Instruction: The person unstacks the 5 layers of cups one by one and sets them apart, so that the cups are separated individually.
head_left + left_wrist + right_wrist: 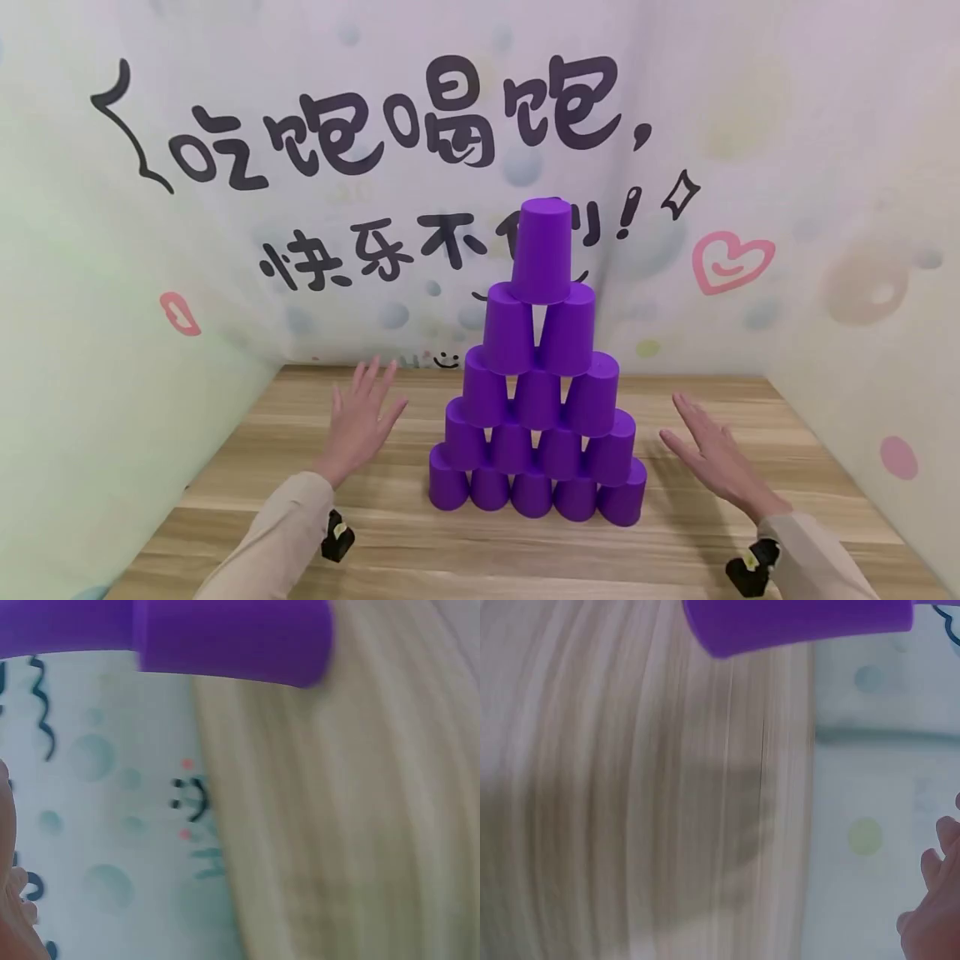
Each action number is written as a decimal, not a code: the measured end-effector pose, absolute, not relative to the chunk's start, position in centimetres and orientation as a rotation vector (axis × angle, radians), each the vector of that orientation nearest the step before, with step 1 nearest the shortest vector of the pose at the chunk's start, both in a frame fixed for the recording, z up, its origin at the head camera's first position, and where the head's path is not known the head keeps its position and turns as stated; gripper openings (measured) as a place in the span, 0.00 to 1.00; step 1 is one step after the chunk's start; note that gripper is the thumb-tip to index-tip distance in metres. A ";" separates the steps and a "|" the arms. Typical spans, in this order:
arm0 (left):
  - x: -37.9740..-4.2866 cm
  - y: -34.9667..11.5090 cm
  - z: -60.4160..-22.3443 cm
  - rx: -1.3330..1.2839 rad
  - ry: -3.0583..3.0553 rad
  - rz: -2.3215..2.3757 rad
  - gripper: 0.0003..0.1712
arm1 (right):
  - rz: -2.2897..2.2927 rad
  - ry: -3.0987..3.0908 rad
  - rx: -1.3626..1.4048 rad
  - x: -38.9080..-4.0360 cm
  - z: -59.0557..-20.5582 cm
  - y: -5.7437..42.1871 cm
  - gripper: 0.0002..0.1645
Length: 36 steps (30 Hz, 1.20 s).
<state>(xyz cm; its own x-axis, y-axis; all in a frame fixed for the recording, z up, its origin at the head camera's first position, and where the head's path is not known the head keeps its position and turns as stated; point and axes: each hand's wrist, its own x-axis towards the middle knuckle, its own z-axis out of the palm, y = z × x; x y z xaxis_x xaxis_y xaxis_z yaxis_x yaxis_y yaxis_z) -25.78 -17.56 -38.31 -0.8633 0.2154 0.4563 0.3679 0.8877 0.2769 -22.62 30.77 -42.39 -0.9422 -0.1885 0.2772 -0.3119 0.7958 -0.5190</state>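
Note:
A pyramid of upside-down purple plastic cups (537, 400) stands on the wooden table, several rows high, with one top cup (544, 250) alone at its peak. To the left of the stack is my left hand (360, 421), fingers spread and apart from the cups. My right hand (716, 458) is held to the right of it, fingers straight, also holding nothing. The left wrist view catches the side of a purple cup (236, 637) and only the edge of the hand. Another purple cup (802, 622) crosses the top of the right wrist view, with curled-looking fingertips (931, 866) at the lower right.
The wood-grain table (390, 550) meets a white printed backdrop (450, 25) with dark lettering behind the stack. Pale side walls (862, 208) flank the table. A black wrist device (339, 536) is on the left arm, and another black device (752, 568) on the right.

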 end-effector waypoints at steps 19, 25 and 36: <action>-24.4 -15.3 -26.7 -0.645 -2.296 -0.992 0.31 | 1.409 -2.547 0.628 -20.1 -46.3 28.1 0.47; -24.1 -13.2 -23.5 -0.691 -2.227 -1.124 0.29 | 1.494 -2.490 0.692 -20.2 -46.8 26.8 0.43; -23.5 -8.0 -19.4 -0.790 -2.119 -1.348 0.28 | 1.568 -2.438 0.679 -20.4 -47.0 25.8 0.31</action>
<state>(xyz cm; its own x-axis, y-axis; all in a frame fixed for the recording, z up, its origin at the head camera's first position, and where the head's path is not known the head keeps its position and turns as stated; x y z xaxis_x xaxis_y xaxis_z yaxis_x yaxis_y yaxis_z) -23.53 -8.04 -19.35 -0.7046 0.2027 0.6800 0.7019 0.3402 0.6258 -20.39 25.85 -46.98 -0.8833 -0.2849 0.3723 -0.4569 0.3455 -0.8197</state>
